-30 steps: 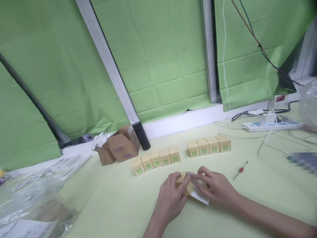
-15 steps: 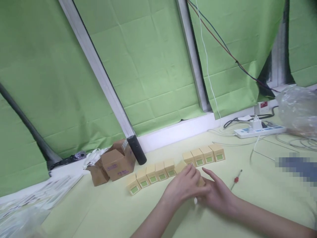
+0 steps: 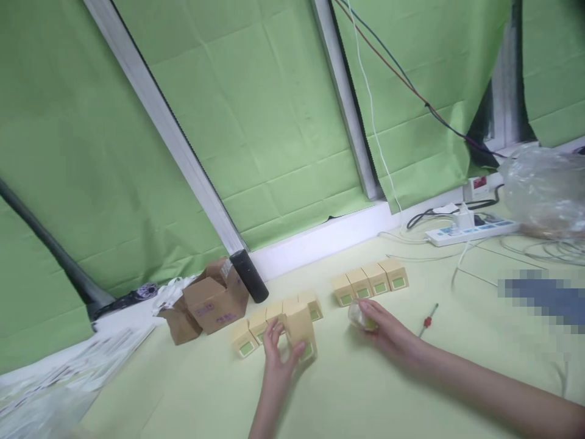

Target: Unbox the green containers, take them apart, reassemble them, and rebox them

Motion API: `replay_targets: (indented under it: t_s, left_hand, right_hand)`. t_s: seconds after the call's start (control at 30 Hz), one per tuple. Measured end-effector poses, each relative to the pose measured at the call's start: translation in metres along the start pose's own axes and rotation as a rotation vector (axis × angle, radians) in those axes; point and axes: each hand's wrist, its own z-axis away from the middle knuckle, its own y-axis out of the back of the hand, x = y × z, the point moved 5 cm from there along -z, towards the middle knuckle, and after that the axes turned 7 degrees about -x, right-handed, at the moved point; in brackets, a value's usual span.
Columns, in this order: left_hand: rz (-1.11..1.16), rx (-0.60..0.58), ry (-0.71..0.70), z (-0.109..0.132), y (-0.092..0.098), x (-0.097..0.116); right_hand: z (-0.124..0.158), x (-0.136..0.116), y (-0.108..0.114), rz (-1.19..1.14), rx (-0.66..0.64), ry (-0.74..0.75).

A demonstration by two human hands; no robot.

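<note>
My left hand [image 3: 278, 353] grips a small tan cardboard box [image 3: 299, 323] with a green label window near its lower end. The box is raised in front of a row of similar boxes [image 3: 247, 341]. To the right, my right hand [image 3: 384, 323] is closed on a small clear, whitish object [image 3: 359, 317]; its exact kind is too blurred to tell. Just beyond that hand, a second row of tan boxes [image 3: 370, 281] stands on the pale table [image 3: 347, 402].
An open brown carton [image 3: 217, 302] and a black cylinder [image 3: 249, 276] stand at the back left. A red-and-metal screwdriver-like tool [image 3: 428, 321] lies right of my right hand. Behind are a power strip [image 3: 473, 231], cables and a clear plastic bag [image 3: 543, 192].
My hands, together at a box before, have moved apart. The left has gone left with the tan box; the clear object now shows in the right hand.
</note>
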Motion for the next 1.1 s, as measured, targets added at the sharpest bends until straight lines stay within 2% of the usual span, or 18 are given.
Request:
replay_targets:
  t_s: [0.07, 0.17, 0.23, 0.3, 0.33, 0.37, 0.4, 0.43, 0.47, 0.53, 0.57, 0.6, 0.67, 0.83, 0.93, 1.0, 1.1]
  left_hand:
    - [0.005, -0.029, 0.081, 0.012, -0.003, -0.023]
    - [-0.202, 0.031, 0.006, 0.02, 0.005, -0.023]
    - [-0.411, 0.152, -0.137, 0.025, 0.017, -0.008]
    - [-0.523, 0.296, -0.373, 0.036, 0.025, 0.015]
    - [-0.531, 0.328, -0.505, 0.045, 0.023, 0.027]
    - [-0.517, 0.306, -0.616, 0.053, 0.016, 0.038]
    - [-0.49, 0.213, -0.666, 0.059, 0.003, 0.045]
    - [-0.453, 0.035, -0.626, 0.062, -0.015, 0.049]
    - [-0.416, -0.162, -0.507, 0.063, -0.036, 0.048]
    - [-0.333, -0.406, -0.152, 0.064, -0.071, 0.038]
    - [-0.283, -0.472, -0.012, 0.065, -0.085, 0.034]
    - [-0.233, -0.502, 0.089, 0.065, -0.095, 0.03]
    - [-0.15, -0.506, 0.165, 0.062, -0.104, 0.024]
    - [-0.088, -0.502, 0.153, 0.061, -0.093, 0.014]
    - [-0.081, -0.52, 0.121, 0.062, -0.087, 0.012]
    - [-0.138, -0.488, 0.078, 0.062, -0.085, 0.013]
    - [-0.228, -0.428, 0.005, 0.06, -0.083, 0.014]
  right_hand:
    - [0.008, 0.005, -0.005, 0.119, -0.001, 0.004]
    - [0.019, 0.008, -0.015, 0.415, -0.068, 0.079]
    - [0.025, 0.007, -0.026, 0.751, -0.174, 0.181]
    - [0.031, 0.008, -0.036, 1.046, -0.284, 0.266]
    - [0.033, 0.008, -0.039, 1.117, -0.318, 0.289]
    - [0.035, 0.008, -0.04, 1.146, -0.335, 0.303]
    - [0.036, 0.007, -0.04, 1.142, -0.339, 0.307]
    - [0.036, 0.006, -0.04, 1.116, -0.331, 0.295]
    - [0.035, 0.006, -0.038, 1.076, -0.31, 0.269]
    - [0.032, 0.006, -0.033, 0.978, -0.268, 0.216]
    - [0.031, 0.006, -0.032, 0.93, -0.258, 0.215]
    - [0.03, 0.005, -0.032, 0.89, -0.253, 0.234]
    - [0.028, 0.002, -0.032, 0.823, -0.238, 0.283]
    - [0.021, -0.01, -0.017, 0.658, -0.043, 0.274]
    - [0.014, -0.019, -0.005, 0.682, 0.033, 0.288]
    - [0.01, -0.021, -0.002, 0.747, 0.002, 0.289]
    - [0.011, -0.015, -0.006, 0.861, -0.122, 0.267]
